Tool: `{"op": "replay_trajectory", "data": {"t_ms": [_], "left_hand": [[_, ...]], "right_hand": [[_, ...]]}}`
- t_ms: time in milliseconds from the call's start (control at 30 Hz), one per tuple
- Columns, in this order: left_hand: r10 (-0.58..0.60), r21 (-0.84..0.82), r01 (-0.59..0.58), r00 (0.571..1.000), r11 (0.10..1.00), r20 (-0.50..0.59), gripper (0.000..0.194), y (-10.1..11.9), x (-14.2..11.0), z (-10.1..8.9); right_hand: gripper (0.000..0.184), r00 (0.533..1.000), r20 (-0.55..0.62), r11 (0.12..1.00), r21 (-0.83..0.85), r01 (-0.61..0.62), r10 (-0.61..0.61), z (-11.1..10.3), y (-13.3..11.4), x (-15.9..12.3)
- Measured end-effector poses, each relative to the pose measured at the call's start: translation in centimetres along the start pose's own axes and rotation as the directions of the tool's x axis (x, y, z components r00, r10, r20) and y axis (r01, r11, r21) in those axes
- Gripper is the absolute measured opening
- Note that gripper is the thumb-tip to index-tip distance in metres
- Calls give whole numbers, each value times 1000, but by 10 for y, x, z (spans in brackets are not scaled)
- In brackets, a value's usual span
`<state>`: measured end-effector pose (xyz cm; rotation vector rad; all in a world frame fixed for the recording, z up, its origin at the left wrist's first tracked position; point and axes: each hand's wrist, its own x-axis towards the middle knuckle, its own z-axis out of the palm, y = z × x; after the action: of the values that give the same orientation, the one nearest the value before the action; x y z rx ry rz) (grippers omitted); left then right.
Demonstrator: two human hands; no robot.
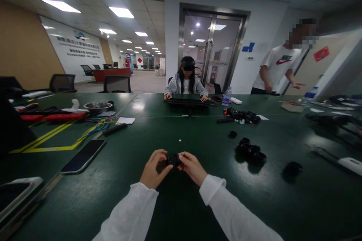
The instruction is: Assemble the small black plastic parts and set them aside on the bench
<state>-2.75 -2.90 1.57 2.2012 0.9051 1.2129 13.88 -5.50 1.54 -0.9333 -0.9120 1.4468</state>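
Between my two hands, over the near middle of the dark green table (118, 196), is a small black block-like part (173, 160) whose exact kind I cannot make out. My left hand (153, 167) grips its left side, with the thumb along the near edge and the fingers curled behind. On the right end, the thumb and fingers of my right hand (194, 166) are closed on the same part. A tiny white square (180, 140) lies on the table just beyond the hands.
Right of my hands lie a cluster of black ring-like parts (250, 151) and a separate black piece (292, 168). A phone (84, 156) rests at left, near a metal bowl (98, 106). Across the table sits a person (186, 79); another person (278, 64) stands at right.
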Motion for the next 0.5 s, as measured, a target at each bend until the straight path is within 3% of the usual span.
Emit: {"op": "replay_trajectory", "data": {"t_ms": [100,200,367,500], "left_hand": [[18,-47,-15,998,999,62,36,-1,-2,3],[-13,8,12,997,1000,77,37,-4,-2,3],[-190,85,181,976,980,103,37,-5,-2,1],[-152,98,138,976,986,154,43,-3,-2,1]], "right_hand": [[26,1000,-16,999,36,9,-9,-3,5,4],[27,1000,-7,999,40,8,-8,-4,5,4],[25,999,46,1000,6,0,0,-2,1,0],[25,1000,9,999,31,7,-8,-3,4,3]]}}
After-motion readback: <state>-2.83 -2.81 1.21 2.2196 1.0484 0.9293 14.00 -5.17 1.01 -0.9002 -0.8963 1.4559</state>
